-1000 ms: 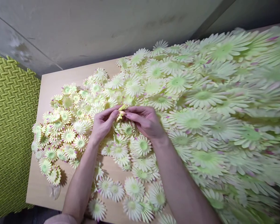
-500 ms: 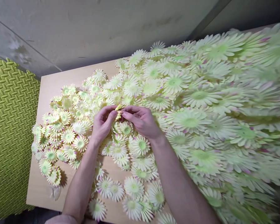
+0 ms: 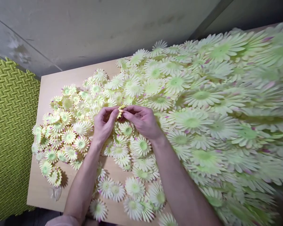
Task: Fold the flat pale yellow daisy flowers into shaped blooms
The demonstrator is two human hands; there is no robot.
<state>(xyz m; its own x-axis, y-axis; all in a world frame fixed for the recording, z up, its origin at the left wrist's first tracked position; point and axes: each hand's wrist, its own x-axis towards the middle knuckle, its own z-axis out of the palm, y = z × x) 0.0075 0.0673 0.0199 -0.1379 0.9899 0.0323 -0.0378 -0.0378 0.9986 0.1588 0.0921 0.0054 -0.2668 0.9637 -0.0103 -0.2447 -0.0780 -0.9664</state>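
Observation:
Both hands meet over the middle of the table, pinching a small yellow artificial flower [image 3: 120,112] between them. My left hand [image 3: 105,121] is closed, thumb and fingertips on the flower's left side. From the right, my right hand [image 3: 142,121] grips it with thumb and forefinger. Only a few folded petals show; the fingers hide the rest. Beneath and around the hands lie loose artificial daisy heads [image 3: 141,146], cream-white with pale green centres and some pink petal tips.
A heap of smaller flower heads [image 3: 69,137] lies left of the hands. Larger flower heads [image 3: 201,95] cover the right side, blurred toward the edge. A clear plastic piece [image 3: 55,193] rests near the wooden table's [image 3: 43,182] front left. A yellow-green foam mat [image 3: 11,131] stands left; a grey wall [image 3: 103,28] rises behind.
The fingers have shifted slightly around the yellow flower, and its upper petals now tilt more to the right. Both hands stay in nearly the same place.

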